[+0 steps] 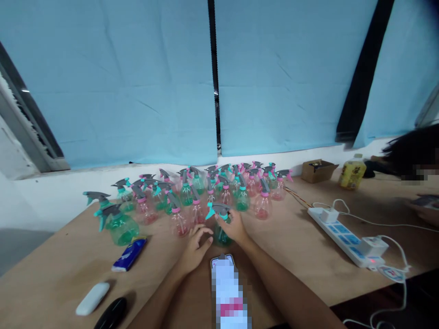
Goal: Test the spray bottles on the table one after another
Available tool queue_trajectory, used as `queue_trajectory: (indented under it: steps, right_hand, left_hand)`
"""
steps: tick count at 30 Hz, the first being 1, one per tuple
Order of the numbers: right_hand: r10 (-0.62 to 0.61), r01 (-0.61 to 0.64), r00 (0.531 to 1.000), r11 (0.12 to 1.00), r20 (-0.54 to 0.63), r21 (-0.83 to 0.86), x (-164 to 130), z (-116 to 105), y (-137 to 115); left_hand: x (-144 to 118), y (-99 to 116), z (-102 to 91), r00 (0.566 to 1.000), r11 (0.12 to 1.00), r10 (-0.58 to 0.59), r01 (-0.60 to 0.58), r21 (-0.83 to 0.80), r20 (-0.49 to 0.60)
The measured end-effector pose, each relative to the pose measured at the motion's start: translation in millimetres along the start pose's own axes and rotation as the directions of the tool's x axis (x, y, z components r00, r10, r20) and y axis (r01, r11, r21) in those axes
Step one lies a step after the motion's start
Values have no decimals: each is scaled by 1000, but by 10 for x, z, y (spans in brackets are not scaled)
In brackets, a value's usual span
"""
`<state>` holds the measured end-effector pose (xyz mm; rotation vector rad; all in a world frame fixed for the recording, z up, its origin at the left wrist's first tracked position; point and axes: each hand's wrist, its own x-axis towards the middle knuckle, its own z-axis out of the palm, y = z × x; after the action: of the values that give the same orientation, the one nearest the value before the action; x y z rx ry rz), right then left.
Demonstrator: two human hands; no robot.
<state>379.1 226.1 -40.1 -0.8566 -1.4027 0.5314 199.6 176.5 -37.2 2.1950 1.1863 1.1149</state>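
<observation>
The right hand [235,227] is wrapped around a green spray bottle [221,224] standing on the desk [291,256], fingers closed on its body just under the grey trigger head. The left hand [194,249] lies just beside it on the near left, fingers loosely curled, fingertips at the bottle's base; whether they touch it cannot be told. Behind stands a crowd of pink and green bottles [206,192]. A phone [228,292] lies between the forearms, a power strip [346,237] to the right.

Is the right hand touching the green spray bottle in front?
Touching. The head view shows the right hand wrapped around the green bottle below its grey trigger.
</observation>
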Motion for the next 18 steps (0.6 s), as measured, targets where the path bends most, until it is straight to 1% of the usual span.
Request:
queue_trajectory:
  steps: [2, 4, 6, 9, 11, 13, 16, 18]
  right_hand:
    - [73, -73, 997, 995, 0, 66, 56, -36, 55]
    - [160, -159, 987, 974, 4, 159, 118, -80, 82]
    - [215, -214, 976, 942, 25, 258, 175, -130, 68]
    - [202, -247, 967, 903, 158, 352, 229, -204, -26]
    - [177, -264, 950, 893, 256, 364, 243, -239, -108]
    - [170, -286, 932, 888, 321, 359, 243, -249, -173]
    - [205, -319, 916, 893, 345, 317, 233, -217, -206]
    - [213, -316, 910, 911, 355, 264, 226, -183, -194]
  left_hand:
    - [15, -26, -21, 1000, 1000, -19, 18, -15, -25]
    - [25, -67, -35, 996, 996, -74, 71, -52, -59]
    - [32, -113, -39, 987, 988, -133, 124, -93, -91]
    - [44, -164, -32, 977, 977, -171, 151, -151, -128]
    - [50, -175, -27, 975, 970, -181, 156, -184, -132]
    - [52, -173, -23, 974, 965, -186, 157, -208, -126]
    - [49, -166, -20, 976, 961, -182, 151, -231, -119]
    - [46, -166, -20, 978, 961, -173, 142, -238, -118]
